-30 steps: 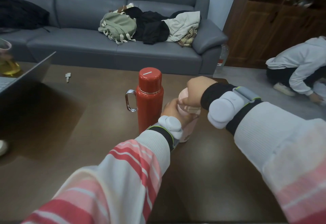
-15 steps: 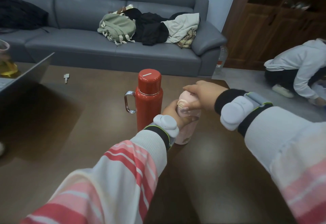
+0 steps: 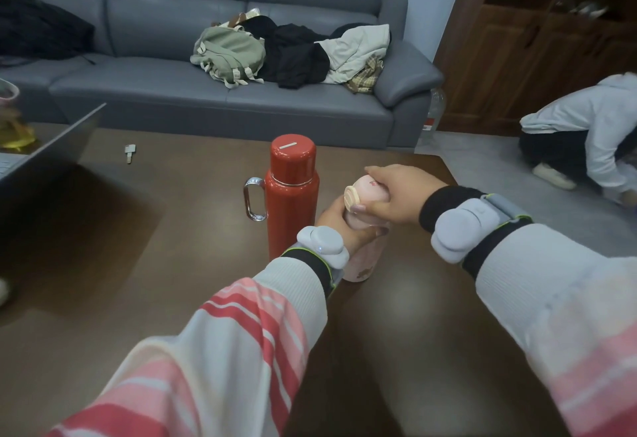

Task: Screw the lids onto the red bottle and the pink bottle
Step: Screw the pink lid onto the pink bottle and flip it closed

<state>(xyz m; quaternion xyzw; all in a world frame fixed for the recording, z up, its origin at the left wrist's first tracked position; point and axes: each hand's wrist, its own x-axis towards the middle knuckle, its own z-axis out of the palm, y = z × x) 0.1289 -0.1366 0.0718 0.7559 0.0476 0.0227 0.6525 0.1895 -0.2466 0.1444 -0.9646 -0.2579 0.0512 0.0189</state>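
The red bottle stands upright on the brown table with its red lid on top and a metal handle on its left side. Just to its right stands the pink bottle. My left hand wraps around the pink bottle's body from the left. My right hand grips the pink lid from the right, thumb and fingers around it. The lid sits on the bottle's neck; the joint is hidden by my fingers.
An open laptop sits at the table's left, with a small key behind it. A grey sofa with a bag and clothes runs along the back. A person crouches on the floor at the right.
My right hand has turned on the pink lid, going from covering its top to gripping its side, wrist swung right. My left hand stays on the bottle.
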